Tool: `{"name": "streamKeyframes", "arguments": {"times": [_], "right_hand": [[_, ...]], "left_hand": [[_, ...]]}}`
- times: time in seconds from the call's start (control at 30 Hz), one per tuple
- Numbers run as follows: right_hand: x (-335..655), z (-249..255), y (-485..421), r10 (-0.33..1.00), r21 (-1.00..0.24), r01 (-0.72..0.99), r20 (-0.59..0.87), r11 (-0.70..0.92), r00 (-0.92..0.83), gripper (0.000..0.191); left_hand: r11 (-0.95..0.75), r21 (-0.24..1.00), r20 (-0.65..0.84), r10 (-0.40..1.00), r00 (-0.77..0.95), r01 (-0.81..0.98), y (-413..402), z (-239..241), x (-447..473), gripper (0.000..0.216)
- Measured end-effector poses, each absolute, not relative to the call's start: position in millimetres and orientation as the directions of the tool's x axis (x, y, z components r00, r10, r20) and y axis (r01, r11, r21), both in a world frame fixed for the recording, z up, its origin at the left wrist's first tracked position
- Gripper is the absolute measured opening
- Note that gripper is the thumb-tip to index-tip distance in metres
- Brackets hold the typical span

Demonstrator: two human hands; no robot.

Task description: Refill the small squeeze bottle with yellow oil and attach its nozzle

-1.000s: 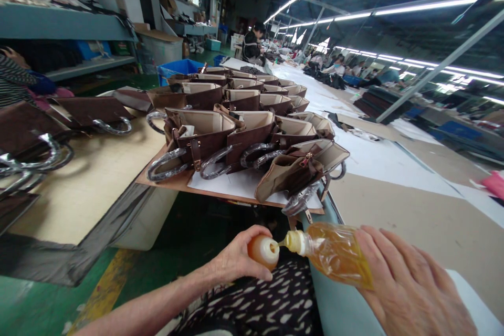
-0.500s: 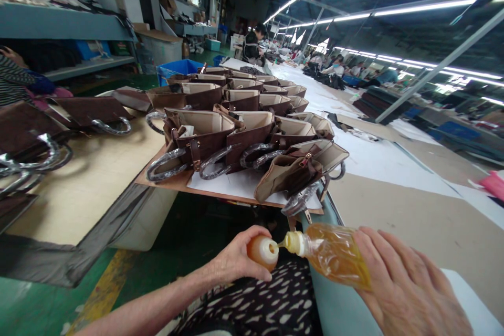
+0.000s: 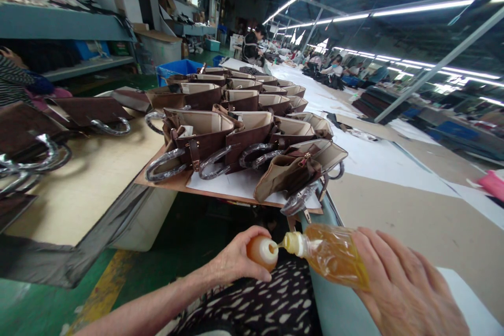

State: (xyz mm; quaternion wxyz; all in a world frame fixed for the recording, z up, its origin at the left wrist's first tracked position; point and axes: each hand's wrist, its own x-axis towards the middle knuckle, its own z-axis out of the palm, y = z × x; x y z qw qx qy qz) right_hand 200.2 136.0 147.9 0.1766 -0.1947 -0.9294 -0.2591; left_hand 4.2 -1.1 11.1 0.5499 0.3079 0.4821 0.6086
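My left hand [image 3: 240, 257] is wrapped round a small bottle [image 3: 258, 253] of amber liquid, its white open top turned toward the right. My right hand [image 3: 397, 273] grips a larger clear plastic bottle [image 3: 333, 254], tipped nearly level and partly filled with yellow-amber liquid. The yellowish nozzle [image 3: 292, 243] of this bottle points at the small bottle's opening, and a thin stream seems to bridge the narrow gap. Both bottles are held above my patterned clothing [image 3: 275, 299], beside the table edge.
Rows of brown handbags [image 3: 205, 131] with plastic-wrapped handles stand on a board ahead. More bags [image 3: 86, 113] lie on the pale table [image 3: 114, 184] at left. A long paper-covered table [image 3: 394, 205] runs along the right. A blue bin [image 3: 179, 69] and several people are farther back.
Both hands hold almost the same position, with the larger bottle still tipped toward the small one. The view has shifted very slightly.
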Motion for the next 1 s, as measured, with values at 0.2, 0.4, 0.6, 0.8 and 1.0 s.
{"name": "streamKeyframes", "arguments": {"times": [0.2, 0.4, 0.6, 0.8, 1.0], "right_hand": [[201.0, 146.8, 137.0, 0.231, 0.452, 0.419, 0.414, 0.788, -0.88, 0.028], [200.1, 148.3, 136.7, 0.24, 0.44, 0.426, 0.417, 0.791, -0.877, 0.029], [201.2, 148.2, 137.5, 0.218, 0.458, 0.406, 0.409, 0.791, -0.886, 0.029], [199.3, 146.7, 135.4, 0.283, 0.385, 0.459, 0.433, 0.801, -0.856, 0.031], [198.4, 148.7, 133.5, 0.28, 0.389, 0.457, 0.432, 0.8, -0.858, 0.032]], "left_hand": [[0.064, 0.921, -0.152, 0.967, -0.203, -0.383, -0.6, 9.5, 4.8, 0.065], [0.073, 0.942, -0.146, 0.968, -0.203, -0.327, -1.0, 8.9, 3.6, 0.066], [0.08, 0.936, -0.155, 0.968, -0.199, -0.342, -1.0, 11.8, 3.6, 0.066], [0.075, 0.925, -0.154, 0.97, -0.186, -0.373, 0.4, 11.1, 5.2, 0.066], [0.079, 0.918, -0.166, 0.966, -0.196, -0.388, 1.3, 14.7, 5.3, 0.066]]}}
